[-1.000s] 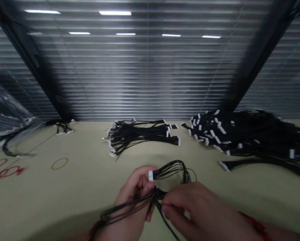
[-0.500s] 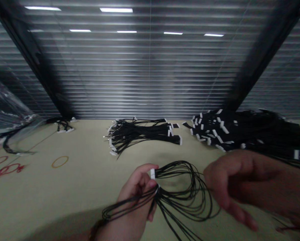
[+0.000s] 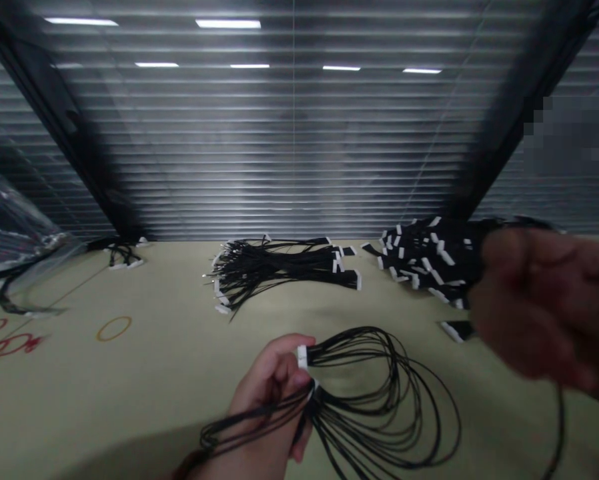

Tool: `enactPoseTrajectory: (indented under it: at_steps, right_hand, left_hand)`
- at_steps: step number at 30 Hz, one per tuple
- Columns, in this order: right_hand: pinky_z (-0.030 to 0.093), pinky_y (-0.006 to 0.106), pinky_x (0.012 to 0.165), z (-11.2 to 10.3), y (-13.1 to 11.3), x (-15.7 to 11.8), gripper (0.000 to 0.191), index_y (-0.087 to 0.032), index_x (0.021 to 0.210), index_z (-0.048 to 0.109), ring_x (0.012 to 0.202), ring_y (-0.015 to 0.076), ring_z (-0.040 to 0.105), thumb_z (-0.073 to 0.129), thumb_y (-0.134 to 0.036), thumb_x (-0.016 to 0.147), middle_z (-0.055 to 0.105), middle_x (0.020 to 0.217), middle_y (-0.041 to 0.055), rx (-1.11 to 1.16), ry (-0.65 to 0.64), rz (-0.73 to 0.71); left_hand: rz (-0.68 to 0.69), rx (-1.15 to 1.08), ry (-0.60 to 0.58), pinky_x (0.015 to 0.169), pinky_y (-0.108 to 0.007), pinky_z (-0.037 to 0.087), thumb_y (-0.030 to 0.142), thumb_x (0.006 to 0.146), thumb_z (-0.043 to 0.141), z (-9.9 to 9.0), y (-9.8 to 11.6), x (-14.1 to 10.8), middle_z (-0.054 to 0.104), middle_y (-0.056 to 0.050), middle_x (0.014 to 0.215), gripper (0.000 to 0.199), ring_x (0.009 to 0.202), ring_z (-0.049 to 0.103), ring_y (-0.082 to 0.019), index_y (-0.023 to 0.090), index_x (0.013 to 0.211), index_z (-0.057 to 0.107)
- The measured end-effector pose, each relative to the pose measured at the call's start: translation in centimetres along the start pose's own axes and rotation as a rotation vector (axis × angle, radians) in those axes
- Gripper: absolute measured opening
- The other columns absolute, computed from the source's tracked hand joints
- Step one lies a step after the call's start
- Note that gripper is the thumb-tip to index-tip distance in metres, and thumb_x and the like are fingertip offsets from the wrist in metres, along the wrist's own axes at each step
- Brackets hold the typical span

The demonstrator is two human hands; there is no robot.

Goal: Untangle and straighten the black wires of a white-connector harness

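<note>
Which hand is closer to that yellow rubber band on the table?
The left hand. It holds looped black wires, right of the yellow band and nearer the person. The right hand, blurred, is much farther right, in front of the big cable pile.

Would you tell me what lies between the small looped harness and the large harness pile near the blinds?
Between them lies a bundle of black wire harnesses with white connectors, in the head view.

The bare left hand (image 3: 274,393) pinches a looped bundle of thin black wires (image 3: 399,400) by its white plastic connectors (image 3: 302,357). The blurred right hand (image 3: 534,300) is raised before a large heap of black cables with white connectors (image 3: 429,257). A smaller black wire bundle (image 3: 284,263) lies on the pale green tabletop (image 3: 169,373).
</note>
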State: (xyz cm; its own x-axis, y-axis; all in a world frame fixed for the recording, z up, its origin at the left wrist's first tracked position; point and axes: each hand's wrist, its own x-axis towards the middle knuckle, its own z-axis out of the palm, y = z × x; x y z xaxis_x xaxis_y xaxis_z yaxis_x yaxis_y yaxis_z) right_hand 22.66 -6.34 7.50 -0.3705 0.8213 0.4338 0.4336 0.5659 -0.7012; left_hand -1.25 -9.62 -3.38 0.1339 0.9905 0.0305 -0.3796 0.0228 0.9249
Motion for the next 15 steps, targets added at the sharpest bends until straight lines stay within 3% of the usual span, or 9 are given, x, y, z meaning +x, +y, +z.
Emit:
enactPoseTrajectory:
  at_steps: [1, 2, 4, 7, 15]
  right_hand:
    - [0.034, 0.013, 0.038, 1.1, -0.5, -0.3, 0.020, -0.023, 0.082, 0.053, 0.037, 0.0048, 0.047, 0.043, -0.036, 0.093, 0.054, 0.051, -0.0064, 0.126, -0.164, 0.055]
    - [0.037, 0.013, 0.041, 2.4, -1.0, -0.7, 0.017, -0.022, 0.075, 0.054, 0.043, 0.0053, 0.053, 0.048, -0.028, 0.090, 0.057, 0.055, -0.0059, 0.106, -0.212, 0.056]
    - [0.036, 0.015, 0.043, 4.8, -1.6, -1.4, 0.015, -0.023, 0.070, 0.055, 0.048, 0.0055, 0.052, 0.054, -0.013, 0.081, 0.057, 0.057, -0.0076, -0.139, -0.216, -0.036]
    - [0.038, 0.021, 0.049, 7.4, -1.5, -2.2, 0.016, -0.023, 0.075, 0.056, 0.054, 0.0088, 0.053, 0.047, -0.011, 0.081, 0.058, 0.064, -0.0065, -0.339, -0.145, -0.128]
    - [0.036, 0.023, 0.049, 8.2, -0.9, -2.4, 0.021, -0.022, 0.073, 0.055, 0.052, 0.0103, 0.052, 0.039, -0.014, 0.084, 0.057, 0.063, -0.0057, -0.437, -0.076, -0.218]
  left_hand:
    - [-0.008, -0.017, 0.015, 0.031, -0.006, 0.029, 0.041, 0.080, 0.063, 0.2, 0.1, -0.1, 0.050, 0.008, 0.062, 0.026, 0.033, 0.034, 0.002, 0.027, 0.101, 0.057]
    - [-0.016, -0.035, 0.024, 0.031, -0.006, 0.028, 0.043, 0.079, 0.062, 0.4, 0.3, -0.2, 0.051, 0.008, 0.061, 0.026, 0.032, 0.033, 0.002, 0.028, 0.100, 0.058]
    - [-0.022, -0.070, 0.033, 0.031, -0.006, 0.026, 0.045, 0.079, 0.062, 0.9, 0.6, -0.5, 0.049, 0.009, 0.059, 0.024, 0.031, 0.031, 0.003, 0.030, 0.098, 0.060]
    - [-0.015, -0.102, 0.003, 0.030, -0.006, 0.025, 0.044, 0.078, 0.063, 1.4, 1.0, -0.8, 0.043, 0.010, 0.056, 0.021, 0.031, 0.028, 0.003, 0.032, 0.096, 0.063]
    - [-0.037, -0.103, -0.019, 0.031, -0.005, 0.027, 0.038, 0.080, 0.063, 1.2, 1.2, -1.1, 0.050, 0.006, 0.059, 0.020, 0.035, 0.032, 0.002, 0.030, 0.097, 0.066]
